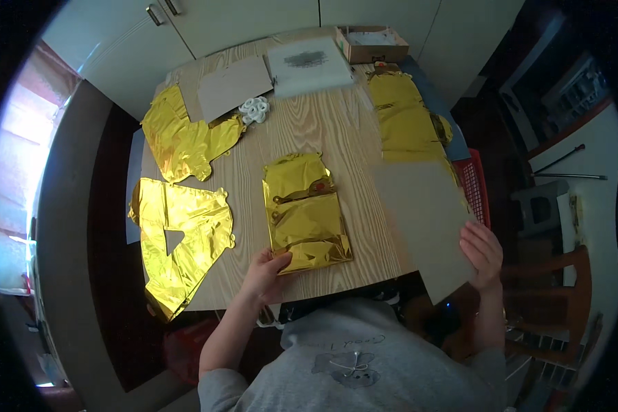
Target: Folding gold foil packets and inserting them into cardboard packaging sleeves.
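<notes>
A folded gold foil balloon [307, 223] lies flat in the middle of the wooden table, close to its front edge. My left hand [262, 276] pinches its near left corner, thumb on top. On the right, my right hand [482, 253] grips the right edge of a stiff grey cardboard sheet [426, 220], which juts past the table's front edge. The sheet partly covers another gold foil balloon [408, 120] behind it. Two more flat, unfolded gold foil balloons are at the left: one at the far left [178, 141], and a nearer one [209, 220] with a cut-out opening.
At the back lie a grey cardboard sheet [233, 88], white ribbon coils [255, 110] and a pale sheet with a dark print [323, 77]. An open cardboard box [372, 52] stands at the back right. Beyond the right edge are a red basket [475, 185] and a wooden chair [582, 288].
</notes>
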`<state>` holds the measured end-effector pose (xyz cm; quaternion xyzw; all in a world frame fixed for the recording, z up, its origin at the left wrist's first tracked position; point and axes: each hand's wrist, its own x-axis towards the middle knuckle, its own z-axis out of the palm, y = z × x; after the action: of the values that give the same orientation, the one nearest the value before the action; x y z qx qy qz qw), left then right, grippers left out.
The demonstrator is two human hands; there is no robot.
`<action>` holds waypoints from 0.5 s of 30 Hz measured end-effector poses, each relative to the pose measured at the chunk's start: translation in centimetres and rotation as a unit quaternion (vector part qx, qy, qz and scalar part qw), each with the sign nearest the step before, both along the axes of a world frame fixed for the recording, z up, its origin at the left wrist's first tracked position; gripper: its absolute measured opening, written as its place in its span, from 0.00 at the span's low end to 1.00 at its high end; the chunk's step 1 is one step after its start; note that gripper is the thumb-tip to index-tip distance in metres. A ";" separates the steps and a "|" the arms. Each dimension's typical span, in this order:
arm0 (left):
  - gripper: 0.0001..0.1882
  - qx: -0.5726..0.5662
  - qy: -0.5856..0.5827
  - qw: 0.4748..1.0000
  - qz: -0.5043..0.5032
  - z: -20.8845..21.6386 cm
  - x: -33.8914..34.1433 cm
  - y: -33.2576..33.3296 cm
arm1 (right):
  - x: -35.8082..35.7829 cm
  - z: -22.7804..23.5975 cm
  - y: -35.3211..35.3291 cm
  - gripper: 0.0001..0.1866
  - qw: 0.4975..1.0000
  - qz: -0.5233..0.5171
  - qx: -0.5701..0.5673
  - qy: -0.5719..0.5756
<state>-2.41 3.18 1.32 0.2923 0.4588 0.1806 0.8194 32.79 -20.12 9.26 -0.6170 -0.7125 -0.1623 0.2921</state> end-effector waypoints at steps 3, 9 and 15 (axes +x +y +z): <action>0.20 0.039 0.003 0.999 -0.012 -0.8 0.0 0.0 | 0.8 -1.8 0.3 0.14 0.998 -0.046 0.000 -0.032; 0.25 0.418 0.247 0.864 -0.135 3.0 -1.2 0.1 | 2.6 -6.3 3.2 0.20 0.991 -0.068 -0.096 -0.067; 0.31 0.728 0.265 0.558 -0.296 3.0 2.6 0.1 | 3.4 -8.3 5.0 0.24 0.967 -0.049 -0.246 -0.043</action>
<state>0.15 3.27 4.36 0.9436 0.2552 0.1148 0.1768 36.18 -15.17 0.95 -0.6967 -0.7111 -0.0230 0.0919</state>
